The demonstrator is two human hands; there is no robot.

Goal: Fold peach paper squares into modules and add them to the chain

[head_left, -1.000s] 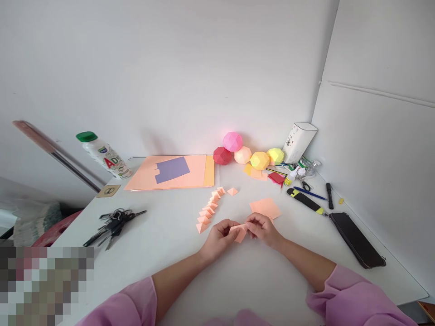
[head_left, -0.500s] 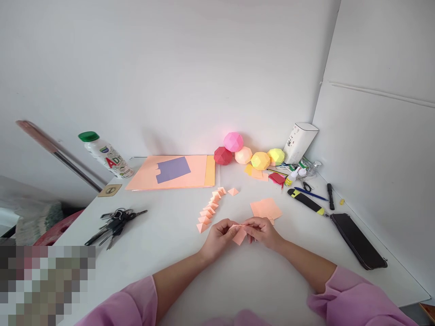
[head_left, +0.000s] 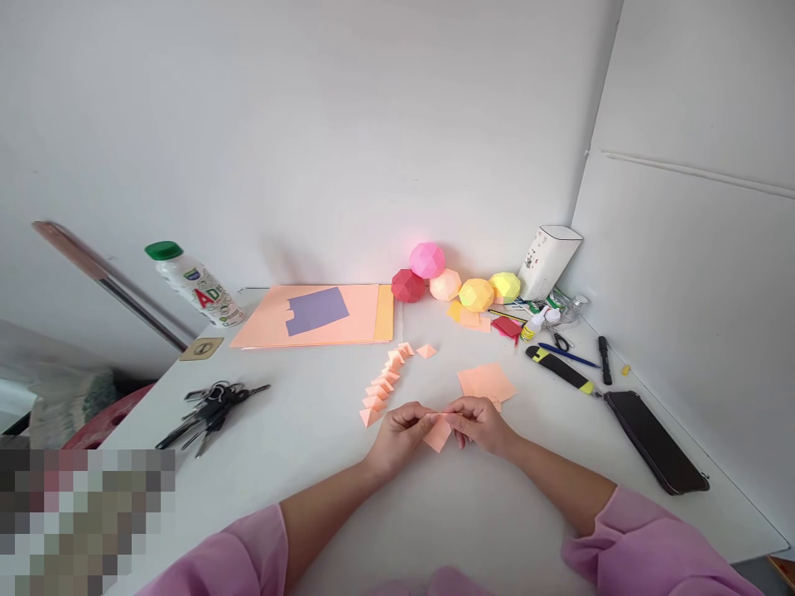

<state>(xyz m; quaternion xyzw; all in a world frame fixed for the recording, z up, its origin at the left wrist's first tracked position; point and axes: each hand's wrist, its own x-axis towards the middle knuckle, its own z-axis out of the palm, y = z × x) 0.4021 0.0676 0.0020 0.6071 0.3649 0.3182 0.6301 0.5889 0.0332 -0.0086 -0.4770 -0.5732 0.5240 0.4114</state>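
Observation:
A small peach paper piece (head_left: 438, 434) is pinched between both hands near the middle of the table. My left hand (head_left: 401, 434) grips its left upper edge, and my right hand (head_left: 484, 425) grips the right upper edge. One corner of the paper points down toward me. Just beyond my right hand lie flat peach paper squares (head_left: 488, 382). A slanting row of folded peach pieces (head_left: 379, 387) rests beyond my left hand, and one separate folded piece (head_left: 426, 351) sits to the right of the row's far end.
Large peach sheets (head_left: 366, 314) bear a purple paper (head_left: 318, 311). Faceted paper balls (head_left: 426, 261) stand by the wall. Keys (head_left: 214, 411) and a bottle (head_left: 199, 285) are left; a cutter (head_left: 561, 370), blue pen (head_left: 568, 355) and black phone-like object (head_left: 655, 441) are right.
The held paper has tilted slightly, its lower corner a little lower and to the right. Both hands keep their hold in nearly the same place.

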